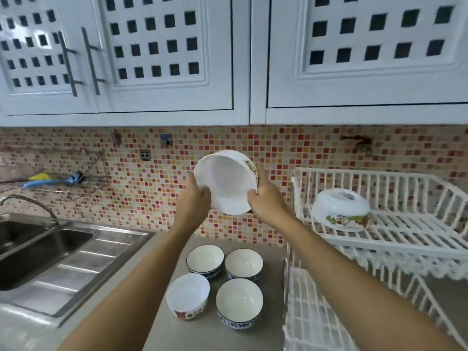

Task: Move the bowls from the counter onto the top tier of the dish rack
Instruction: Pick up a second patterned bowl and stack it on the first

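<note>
I hold a white bowl (226, 182) up in front of the tiled wall, tipped so its inside faces me; my left hand (196, 198) grips its left rim, my right hand (264, 200) its right rim; four smaller bowls (222, 282) sit upright on the bench (271, 300) below; one bowl (340, 207) lies upside down on the top tier (405, 224) of the dish rack (354, 287).

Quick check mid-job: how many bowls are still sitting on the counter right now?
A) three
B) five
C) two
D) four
D: four bowls sit on the counter, one more is held up in both hands, and one lies upside down on the rack's top tier.
</note>
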Action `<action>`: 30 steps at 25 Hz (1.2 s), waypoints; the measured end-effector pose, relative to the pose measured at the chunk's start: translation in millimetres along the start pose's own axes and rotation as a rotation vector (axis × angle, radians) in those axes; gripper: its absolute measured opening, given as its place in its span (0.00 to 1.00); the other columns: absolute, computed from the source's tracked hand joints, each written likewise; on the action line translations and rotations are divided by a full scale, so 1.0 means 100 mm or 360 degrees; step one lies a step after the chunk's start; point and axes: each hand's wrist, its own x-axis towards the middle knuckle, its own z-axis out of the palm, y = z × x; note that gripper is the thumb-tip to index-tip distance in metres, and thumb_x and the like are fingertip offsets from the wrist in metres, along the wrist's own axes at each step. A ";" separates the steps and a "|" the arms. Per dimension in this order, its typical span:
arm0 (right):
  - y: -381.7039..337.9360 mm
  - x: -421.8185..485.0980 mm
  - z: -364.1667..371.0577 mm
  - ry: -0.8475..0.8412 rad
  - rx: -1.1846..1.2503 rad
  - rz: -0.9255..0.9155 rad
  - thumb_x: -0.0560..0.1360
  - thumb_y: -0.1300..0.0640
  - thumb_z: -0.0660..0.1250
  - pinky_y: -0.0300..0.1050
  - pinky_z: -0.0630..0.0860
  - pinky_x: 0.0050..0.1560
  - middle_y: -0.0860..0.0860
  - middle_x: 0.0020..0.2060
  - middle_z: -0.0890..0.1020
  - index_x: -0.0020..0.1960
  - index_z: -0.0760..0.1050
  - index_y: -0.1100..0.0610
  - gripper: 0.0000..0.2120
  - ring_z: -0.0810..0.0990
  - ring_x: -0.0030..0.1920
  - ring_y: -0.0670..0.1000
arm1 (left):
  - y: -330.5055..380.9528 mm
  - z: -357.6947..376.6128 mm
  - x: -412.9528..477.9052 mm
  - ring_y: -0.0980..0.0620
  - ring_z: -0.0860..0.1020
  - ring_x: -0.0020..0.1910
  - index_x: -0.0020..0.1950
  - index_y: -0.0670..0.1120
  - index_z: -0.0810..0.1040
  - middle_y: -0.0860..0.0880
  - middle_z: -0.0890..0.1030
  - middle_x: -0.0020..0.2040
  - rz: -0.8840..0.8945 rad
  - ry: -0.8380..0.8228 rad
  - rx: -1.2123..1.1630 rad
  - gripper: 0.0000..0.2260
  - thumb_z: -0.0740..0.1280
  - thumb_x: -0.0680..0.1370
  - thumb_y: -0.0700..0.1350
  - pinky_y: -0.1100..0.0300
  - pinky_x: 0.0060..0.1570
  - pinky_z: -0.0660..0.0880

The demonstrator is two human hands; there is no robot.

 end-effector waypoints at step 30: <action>1.94 0.25 -2.32 -0.0325 -0.0440 0.0167 0.73 0.47 0.70 0.52 0.63 0.72 0.51 0.75 0.62 0.77 0.52 0.50 0.39 0.63 0.73 0.55 | 1.07 2.13 0.42 0.45 0.77 0.59 0.58 0.62 0.63 0.46 0.71 0.64 0.0456 -0.1361 0.0156 0.30 0.76 0.63 0.59 0.49 0.51 0.81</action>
